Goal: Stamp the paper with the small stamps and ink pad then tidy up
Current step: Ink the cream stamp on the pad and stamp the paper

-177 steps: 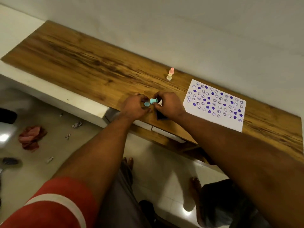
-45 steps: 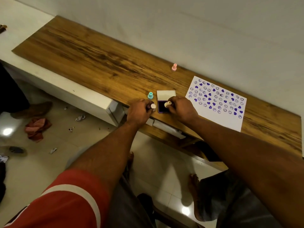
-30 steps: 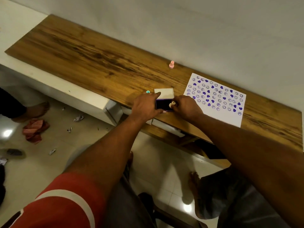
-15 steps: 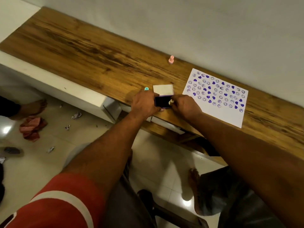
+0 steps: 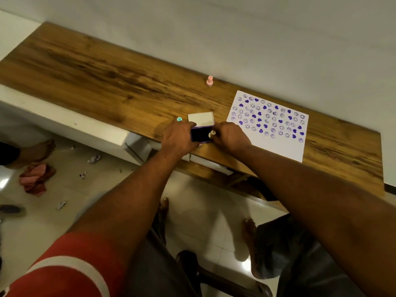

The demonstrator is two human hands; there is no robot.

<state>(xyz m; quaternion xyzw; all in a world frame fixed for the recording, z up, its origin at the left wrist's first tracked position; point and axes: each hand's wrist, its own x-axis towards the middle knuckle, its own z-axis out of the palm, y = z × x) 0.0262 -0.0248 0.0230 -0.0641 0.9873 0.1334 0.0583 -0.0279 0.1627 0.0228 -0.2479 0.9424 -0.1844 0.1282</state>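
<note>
I watched the left hand point(image 5: 179, 137) come across from the near edge of the surface point(image 5: 102, 82) and clamp on the pad point(image 5: 200, 133), thumb side against its left rim, holding the open case steady. A second and a half earlier that hand had been pinching a white stamp beside the pad; I could no longer see it, so I couldn't say where it went. The right hand point(image 5: 230, 136) stayed closed round a cream stamp point(image 5: 212, 133), its tip down at the pad's right edge, apparently on the ink. The lid point(image 5: 201, 118) stood open behind. The teal stamp point(image 5: 179, 119) sat just past the left knuckles, the pink stamp point(image 5: 210, 80) well back near the wall.

The paper point(image 5: 270, 125) lay right of the hands, nearly filled with purple hearts and smiley faces, so I judged this a late re-inking, with tidying close.

No brand, label or lettering was readable anywhere; the only marks were the stamped symbols.
</note>
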